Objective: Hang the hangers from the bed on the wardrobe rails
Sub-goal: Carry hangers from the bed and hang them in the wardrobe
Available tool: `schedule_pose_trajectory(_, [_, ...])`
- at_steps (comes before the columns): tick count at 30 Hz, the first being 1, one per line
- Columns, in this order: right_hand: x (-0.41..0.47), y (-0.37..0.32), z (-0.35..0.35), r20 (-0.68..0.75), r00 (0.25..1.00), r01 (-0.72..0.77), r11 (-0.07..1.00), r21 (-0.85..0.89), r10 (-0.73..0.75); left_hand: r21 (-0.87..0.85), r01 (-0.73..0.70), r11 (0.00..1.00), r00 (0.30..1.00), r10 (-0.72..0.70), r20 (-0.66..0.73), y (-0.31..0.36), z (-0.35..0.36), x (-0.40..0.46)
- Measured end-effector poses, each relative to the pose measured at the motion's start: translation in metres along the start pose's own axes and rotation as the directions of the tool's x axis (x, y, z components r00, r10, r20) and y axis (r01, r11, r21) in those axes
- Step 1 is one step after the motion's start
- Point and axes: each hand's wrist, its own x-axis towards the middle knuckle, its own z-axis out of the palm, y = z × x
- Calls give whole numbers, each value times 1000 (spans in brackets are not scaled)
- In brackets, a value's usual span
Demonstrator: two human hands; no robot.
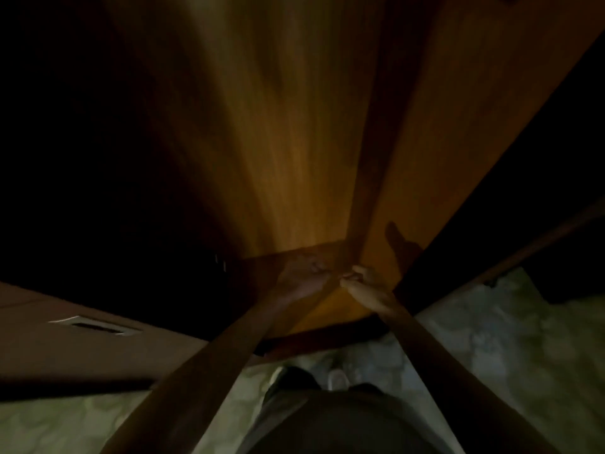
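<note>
While both arms reached to the wardrobe (294, 142), the left hand (302, 273) and right hand (361, 281) met at its doors, fingers curled; what they gripped was too dim to tell. No hangers or rails showed, so hanging seemingly hadn't begun.

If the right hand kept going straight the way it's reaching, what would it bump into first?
Most likely the wooden wardrobe door. The right hand reaches forward beside the left hand, right at the door's edge, though the picture is too dark to judge the gap.

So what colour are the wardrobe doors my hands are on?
Warm orange-brown wood grain on the wardrobe doors, seen in the dim head view, the only one.
</note>
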Motion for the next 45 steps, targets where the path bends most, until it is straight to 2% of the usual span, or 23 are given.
schedule_pose_trajectory(3, [7,51,21,3,992,-126,992,4,126,86,48,995,988,-60,144,-25,25,22])
schedule_pose_trajectory(5, [7,82,35,5,978,-207,978,1,207,98,106,990,950,-130,285,-33,37,33])
schedule_pose_trajectory(7, [2,109,49,-27,950,-310,948,72,312,140,145,979,908,-188,374,-43,45,43])
schedule_pose_trajectory(10, [-14,145,73,-120,881,-426,879,214,457,223,139,965,871,-226,435,-63,56,53])
schedule_pose_trajectory(13, [-42,168,102,-130,792,-508,761,404,597,390,51,919,844,-249,476,-84,70,57])
schedule_pose_trajectory(15, [-64,182,125,-120,712,-551,656,516,692,497,-32,867,800,-276,533,-93,82,59])
schedule_pose_trajectory(19, [-111,218,198,-80,520,-557,408,724,851,670,-240,702,691,-361,626,-112,109,55])
schedule_pose_trajectory(22, [-162,217,246,-49,397,-453,242,858,916,722,-409,558,612,-420,671,-119,145,35])
schedule_pose_trajectory(23, [-170,213,255,-30,388,-440,213,873,921,727,-428,537,608,-424,671,-120,148,33])
schedule_pose_trajectory(27, [-226,208,333,86,208,-272,-27,962,974,681,-641,355,521,-450,725,-128,204,-19])
schedule_pose_trajectory(32, [-263,182,419,252,85,-7,-252,968,964,555,-806,207,410,-481,775,-144,265,-94])
schedule_pose_trajectory(37, [-276,165,492,379,101,203,-392,897,920,425,-901,79,331,-507,796,-180,304,-171])
schedule_pose_trajectory(45, [-305,167,561,464,172,416,-491,766,869,229,-970,-84,237,-545,804,-226,344,-254])
